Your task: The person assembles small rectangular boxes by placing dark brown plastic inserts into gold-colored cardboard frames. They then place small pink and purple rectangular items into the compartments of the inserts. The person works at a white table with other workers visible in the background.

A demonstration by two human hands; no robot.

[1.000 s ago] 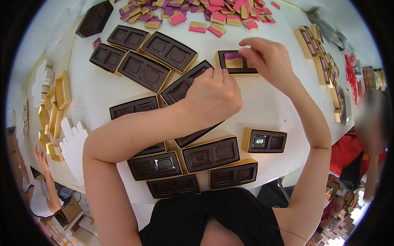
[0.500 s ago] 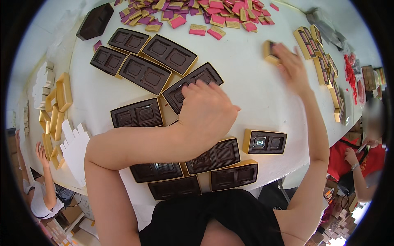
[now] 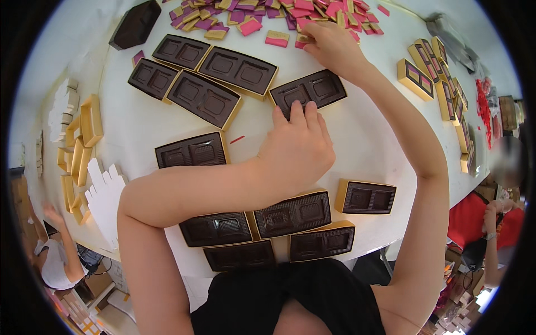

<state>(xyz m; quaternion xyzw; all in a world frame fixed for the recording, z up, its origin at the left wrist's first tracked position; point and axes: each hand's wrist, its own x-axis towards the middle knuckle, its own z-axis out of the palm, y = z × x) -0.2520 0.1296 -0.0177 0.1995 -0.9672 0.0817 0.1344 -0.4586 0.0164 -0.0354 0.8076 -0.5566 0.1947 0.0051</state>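
Observation:
My left hand point(image 3: 301, 148) grips the near edge of a gold box with a dark brown two-hollow tray point(image 3: 309, 92); its fingertips press over the rim. Both hollows look unfilled. Farther off, my right hand point(image 3: 334, 49) is at the edge of the pile, finger and thumb at either side of a pink-and-gold wrapped piece point(image 3: 301, 40) that they partly cover. At the right, a gold box holding wrapped pieces point(image 3: 416, 79) stands beside a row of similar filled boxes point(image 3: 446, 100).
Wrapped pieces in pink, purple and gold point(image 3: 262, 8) are heaped at the far edge. Several tray boxes point(image 3: 205, 100) stand at the left and near me point(image 3: 293, 215). A dark stack of trays point(image 3: 135, 25), gold frames point(image 3: 92, 123) and white card point(image 3: 106, 195) lie left. People work at both sides.
My right hand has left a filled box at the right and moved left to the pile. My left hand has shifted its tray box to the right, uncovering a small red strip.

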